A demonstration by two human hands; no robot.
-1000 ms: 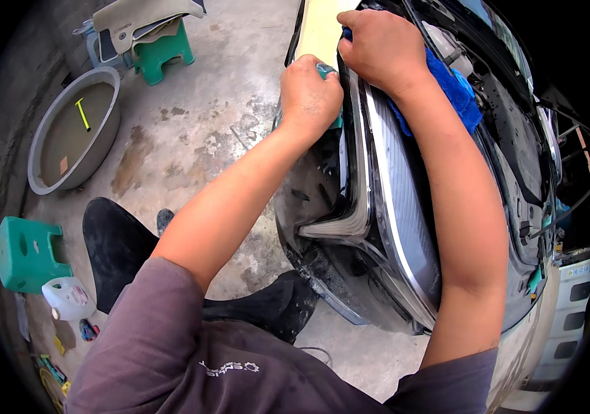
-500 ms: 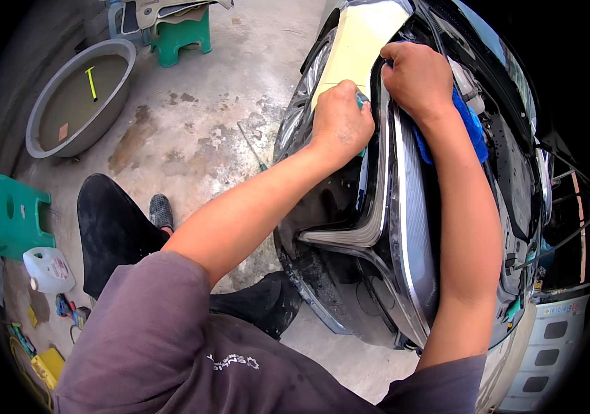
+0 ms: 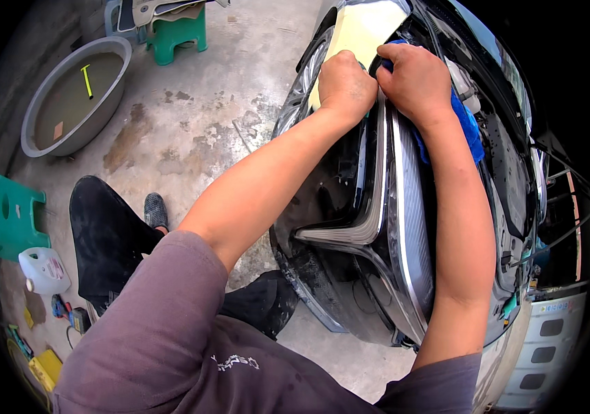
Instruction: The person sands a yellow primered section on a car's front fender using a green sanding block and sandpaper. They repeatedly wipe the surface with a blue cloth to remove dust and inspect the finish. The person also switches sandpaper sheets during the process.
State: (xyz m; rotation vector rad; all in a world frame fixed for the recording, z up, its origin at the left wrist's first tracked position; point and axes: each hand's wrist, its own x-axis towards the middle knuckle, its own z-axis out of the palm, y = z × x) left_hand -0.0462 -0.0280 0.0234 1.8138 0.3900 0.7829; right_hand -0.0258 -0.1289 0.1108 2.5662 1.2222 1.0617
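Note:
My left hand [image 3: 347, 84] is closed in a fist over the yellow sheet [image 3: 367, 33] and the chrome-edged front trim of a car [image 3: 342, 241]. A small teal-ended tool is gripped in it; its kind is hidden by my fingers. Close beside it, my right hand [image 3: 415, 79] is closed with thumb and forefinger drawn together at the top of the dark trim. Blue cloth shows at its fingers and hangs below the wrist, where the blue cloth [image 3: 471, 131] lies along the open engine bay.
At the left stand a grey tub [image 3: 33, 131] of murky water with a yellow scraper-like tool [image 3: 86, 81], a green stool [image 3: 8, 217] and a white jug [image 3: 44, 269]. Another green stool [image 3: 177, 38] carries mats. A yellow box [image 3: 46, 368] lies lower left.
My left hand has moved up and slightly right along the trim, close to the right hand. The right hand stays nearly in place, with more blue cloth showing at its fingers.

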